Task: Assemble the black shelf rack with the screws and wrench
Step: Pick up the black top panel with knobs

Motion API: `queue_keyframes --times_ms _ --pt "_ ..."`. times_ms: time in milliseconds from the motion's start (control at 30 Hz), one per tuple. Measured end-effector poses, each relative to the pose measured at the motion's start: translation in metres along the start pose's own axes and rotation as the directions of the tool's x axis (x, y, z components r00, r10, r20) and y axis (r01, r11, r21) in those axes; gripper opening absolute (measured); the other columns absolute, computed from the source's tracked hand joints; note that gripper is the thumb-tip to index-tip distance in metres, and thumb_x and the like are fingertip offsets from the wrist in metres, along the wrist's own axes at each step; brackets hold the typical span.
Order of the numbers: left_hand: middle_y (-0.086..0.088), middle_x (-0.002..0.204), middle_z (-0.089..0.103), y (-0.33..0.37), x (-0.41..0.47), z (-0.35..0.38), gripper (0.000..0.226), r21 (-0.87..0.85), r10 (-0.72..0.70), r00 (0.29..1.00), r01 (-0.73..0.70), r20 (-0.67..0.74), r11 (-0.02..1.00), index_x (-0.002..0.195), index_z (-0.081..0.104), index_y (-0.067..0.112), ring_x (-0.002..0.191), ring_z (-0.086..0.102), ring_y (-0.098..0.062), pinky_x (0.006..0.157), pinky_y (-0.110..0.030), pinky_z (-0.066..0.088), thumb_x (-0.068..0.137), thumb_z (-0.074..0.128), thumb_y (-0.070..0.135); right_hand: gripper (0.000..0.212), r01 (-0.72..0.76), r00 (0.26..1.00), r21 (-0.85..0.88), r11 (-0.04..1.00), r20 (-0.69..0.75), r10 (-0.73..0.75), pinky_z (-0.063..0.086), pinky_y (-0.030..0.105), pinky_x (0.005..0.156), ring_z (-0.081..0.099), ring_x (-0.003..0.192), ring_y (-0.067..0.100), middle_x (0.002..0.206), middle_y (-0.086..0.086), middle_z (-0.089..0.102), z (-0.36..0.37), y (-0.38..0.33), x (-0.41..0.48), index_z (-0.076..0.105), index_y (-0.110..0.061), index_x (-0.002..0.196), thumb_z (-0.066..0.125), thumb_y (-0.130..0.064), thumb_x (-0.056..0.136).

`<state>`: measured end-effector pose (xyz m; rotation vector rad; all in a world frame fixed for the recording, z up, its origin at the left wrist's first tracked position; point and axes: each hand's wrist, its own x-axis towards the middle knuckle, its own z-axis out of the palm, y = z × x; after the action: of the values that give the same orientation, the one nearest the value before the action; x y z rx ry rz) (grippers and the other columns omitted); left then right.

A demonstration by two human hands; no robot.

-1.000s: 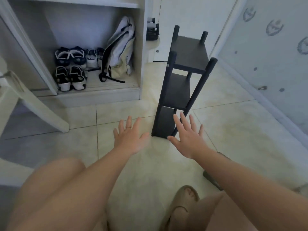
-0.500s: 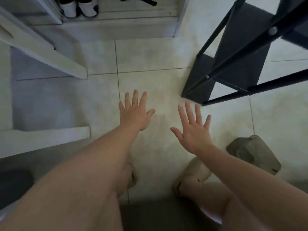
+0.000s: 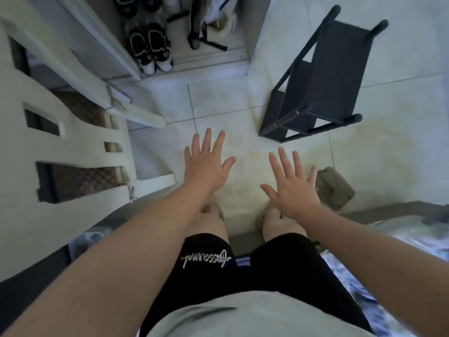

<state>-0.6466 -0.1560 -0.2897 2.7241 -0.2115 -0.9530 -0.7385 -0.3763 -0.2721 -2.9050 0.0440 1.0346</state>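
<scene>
The black shelf rack [image 3: 337, 69] stands upright on the tiled floor at the upper right, seen from above, with three shelves and four round posts. My left hand [image 3: 206, 164] hovers flat over the floor with fingers spread and a ring on one finger, holding nothing. My right hand [image 3: 291, 183] is also spread flat and empty, below and to the left of the rack. Neither hand touches the rack. No screws or wrench are visible.
A white slatted chair [image 3: 68, 142] fills the left side. An open white cupboard [image 3: 194, 64] at the top holds black-and-white shoes [image 3: 150, 47] and a bag [image 3: 213, 18]. An olive slipper [image 3: 336, 187] lies right of my right hand. My legs are below.
The view has risen and pulled back, so the rack now looks smaller and farther away. Both hands stay spread and empty over the floor. The chair, my shorts and shirt have come into view.
</scene>
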Motion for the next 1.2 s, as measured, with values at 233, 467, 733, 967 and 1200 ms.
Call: queue_keyframes --times_ms 233,467,733,967,1200 --pt "0.001 0.168 -0.007 0.022 0.006 -0.06 0.072 0.062 0.096 0.992 -0.1 0.077 0.993 0.159 -0.002 0.035 0.153 -0.008 -0.03 0.122 -0.053 0.004 0.1 0.027 0.064 0.079 -0.19 0.979 0.206 0.96 -0.033 0.201 0.006 0.07 0.119 -0.02 0.155 0.03 0.166 -0.006 -0.028 -0.037 0.003 -0.022 -0.018 -0.031 0.159 0.015 -0.069 0.099" --pt "-0.002 0.168 0.001 0.091 0.064 -0.084 0.071 0.153 0.164 0.97 -0.192 0.18 0.969 0.16 0.003 0.031 0.153 -0.001 -0.031 0.121 -0.053 0.011 0.1 0.031 0.06 0.077 -0.303 0.939 0.475 0.826 -0.001 0.345 0.007 0.068 0.119 -0.016 0.156 0.027 0.167 -0.01 -0.025 -0.058 0.044 0.007 -0.016 -0.033 0.159 0.02 -0.067 0.1" --pt "-0.003 0.168 0.005 0.187 0.14 -0.113 0.071 0.212 0.2 0.95 -0.253 0.242 0.944 0.159 0.008 0.029 0.153 0.001 -0.031 0.12 -0.05 0.018 0.101 0.036 0.058 0.078 -0.392 0.907 0.663 0.638 0.16 0.39 0.009 0.062 0.123 -0.013 0.156 0.023 0.168 -0.011 -0.019 -0.077 0.101 0.033 -0.015 -0.034 0.159 0.029 -0.065 0.103" --pt "-0.004 0.167 0.013 0.257 0.219 -0.13 0.07 0.272 0.346 0.874 -0.444 0.342 0.853 0.158 0.013 0.028 0.152 0.005 -0.031 0.118 -0.053 0.022 0.099 0.039 0.054 0.077 -0.523 0.813 0.751 0.403 0.297 0.501 0.014 0.059 0.122 -0.009 0.157 0.021 0.169 -0.013 -0.014 -0.088 0.114 0.061 -0.011 -0.035 0.16 0.03 -0.064 0.103" --pt "-0.008 0.166 0.014 0.319 0.303 -0.152 0.068 0.4 0.519 0.706 -0.704 0.482 0.586 0.157 0.019 0.023 0.151 0.011 -0.034 0.12 -0.049 0.018 0.1 0.043 0.05 0.078 -0.605 0.647 0.796 0.007 0.486 0.587 0.017 0.053 0.122 -0.003 0.157 0.021 0.17 -0.01 -0.007 -0.115 0.095 0.11 -0.009 -0.033 0.161 0.036 -0.057 0.103"
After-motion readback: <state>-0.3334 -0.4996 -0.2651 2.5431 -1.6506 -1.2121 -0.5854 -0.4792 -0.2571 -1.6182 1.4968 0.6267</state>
